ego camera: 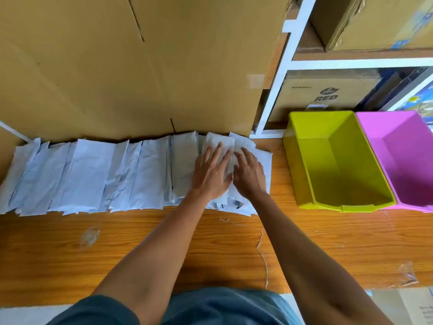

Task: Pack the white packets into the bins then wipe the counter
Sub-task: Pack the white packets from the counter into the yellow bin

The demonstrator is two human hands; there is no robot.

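Together, both hands lay flat with fingers straight on the right end of the white packets [89, 174]: left hand [210, 172], right hand [249, 175]. Packets lined the worktop [164, 242] mid-frame; green bin [304, 184] and pink bin [375, 127] stood right.

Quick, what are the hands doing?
Left hand: open, flat on the white packets.
Right hand: open, flat on the packets too.

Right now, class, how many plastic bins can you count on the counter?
2. The yellow-green bin stands on the wooden counter, right of the white packets; the pink bin sits against its right side, partly cut off by the frame, so more could lie beyond.
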